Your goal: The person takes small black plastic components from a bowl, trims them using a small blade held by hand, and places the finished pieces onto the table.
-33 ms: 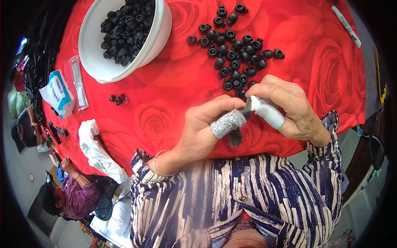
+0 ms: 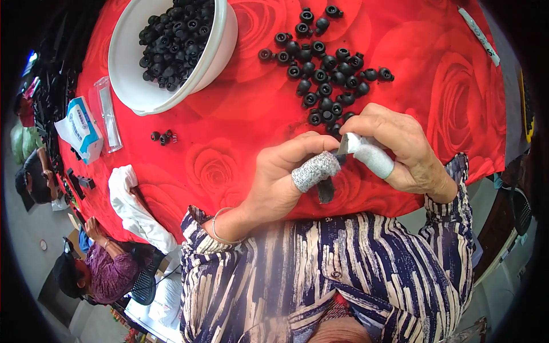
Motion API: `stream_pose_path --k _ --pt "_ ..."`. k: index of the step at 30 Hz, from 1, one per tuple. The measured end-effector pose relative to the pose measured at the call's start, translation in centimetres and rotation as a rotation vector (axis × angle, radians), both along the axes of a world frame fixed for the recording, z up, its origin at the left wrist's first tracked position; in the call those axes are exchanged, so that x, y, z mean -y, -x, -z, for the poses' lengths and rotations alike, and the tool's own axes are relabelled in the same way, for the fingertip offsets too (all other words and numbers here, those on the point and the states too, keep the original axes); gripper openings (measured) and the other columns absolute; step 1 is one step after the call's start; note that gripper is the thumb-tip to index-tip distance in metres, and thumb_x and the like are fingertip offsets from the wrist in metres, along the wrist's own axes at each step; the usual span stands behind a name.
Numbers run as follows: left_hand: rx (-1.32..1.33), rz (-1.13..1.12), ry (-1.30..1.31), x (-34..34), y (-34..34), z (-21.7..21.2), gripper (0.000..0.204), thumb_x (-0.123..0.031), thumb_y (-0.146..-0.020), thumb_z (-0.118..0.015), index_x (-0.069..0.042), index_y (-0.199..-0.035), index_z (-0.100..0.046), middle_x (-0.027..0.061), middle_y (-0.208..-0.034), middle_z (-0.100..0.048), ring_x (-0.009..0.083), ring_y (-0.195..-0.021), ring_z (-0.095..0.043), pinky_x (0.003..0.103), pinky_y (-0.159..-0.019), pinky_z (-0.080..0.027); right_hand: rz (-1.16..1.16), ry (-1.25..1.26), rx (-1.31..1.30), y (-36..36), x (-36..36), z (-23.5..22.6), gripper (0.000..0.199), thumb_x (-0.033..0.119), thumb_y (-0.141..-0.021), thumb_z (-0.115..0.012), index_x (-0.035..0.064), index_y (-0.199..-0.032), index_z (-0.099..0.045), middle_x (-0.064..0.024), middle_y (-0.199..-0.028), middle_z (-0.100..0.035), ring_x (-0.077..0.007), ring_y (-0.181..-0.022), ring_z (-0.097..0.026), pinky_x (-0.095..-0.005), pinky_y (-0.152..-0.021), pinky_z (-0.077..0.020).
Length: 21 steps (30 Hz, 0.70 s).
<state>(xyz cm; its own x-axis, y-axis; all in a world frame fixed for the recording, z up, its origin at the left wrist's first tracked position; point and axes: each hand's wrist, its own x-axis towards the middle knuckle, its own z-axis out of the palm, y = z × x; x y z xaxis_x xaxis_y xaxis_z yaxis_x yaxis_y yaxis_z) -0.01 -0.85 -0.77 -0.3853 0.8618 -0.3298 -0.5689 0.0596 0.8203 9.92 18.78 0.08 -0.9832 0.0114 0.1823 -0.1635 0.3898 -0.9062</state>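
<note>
Over the near part of the red cloth, my two hands meet fingertip to fingertip. My left hand is closed, its thumb in a speckled grey sleeve, pinching a small black piece that mostly hides behind the thumb. A dark grey strip hangs below that thumb. In my right hand, the thumb, wrapped in a white cover, and fingers grip a thin metal blade; its edge meets the black piece. Just beyond my fingers lie several round black plastic parts with ring-shaped openings.
A white bowl full of similar black parts stands at the far left. Left of me are a few loose parts, a clear plastic case, a blue-white box and a white cloth. A white marker-like stick lies far right. People sit leftward.
</note>
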Motion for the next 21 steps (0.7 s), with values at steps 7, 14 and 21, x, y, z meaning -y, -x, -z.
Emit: stream_pose_path --k 7,14,21 --pt "0.158 0.018 -0.022 -0.2 -0.1 0.1 0.026 -0.007 -0.09 -0.062 0.003 -0.114 -0.06 0.0026 -0.094 -0.058 0.0079 -0.081 -0.057 0.021 -0.068 -0.047 -0.04 -0.008 -0.005 0.2 -0.6 0.1 0.021 0.005 -0.08 -0.063 -0.0033 -0.099 -0.06 -0.0104 -0.078 -0.058 -0.0224 -0.061 -0.055 -0.0317 -0.053 -0.043" --pt "0.253 0.036 -0.029 0.3 -0.9 0.2 0.024 -0.008 -0.09 -0.062 0.001 -0.112 -0.062 0.0024 -0.094 -0.061 0.0071 -0.084 -0.057 0.022 -0.071 -0.046 -0.184 0.01 -0.098 0.5 -1.5 0.7 0.018 0.006 -0.075 -0.067 -0.0005 -0.092 -0.062 -0.0097 -0.076 -0.061 -0.0243 -0.059 -0.056 -0.034 -0.052 -0.0439" --pt "0.419 -0.123 -0.181 0.1 1.4 0.3 0.022 -0.012 -0.092 -0.059 0.002 -0.109 -0.063 0.0037 -0.089 -0.062 0.0076 -0.075 -0.056 0.02 -0.069 -0.045 -0.292 0.048 -0.171 0.0 -0.8 0.8 0.024 0.012 -0.072 -0.073 0.0011 -0.091 -0.063 -0.0078 -0.076 -0.059 -0.0225 -0.061 -0.056 -0.0332 -0.052 -0.0446"
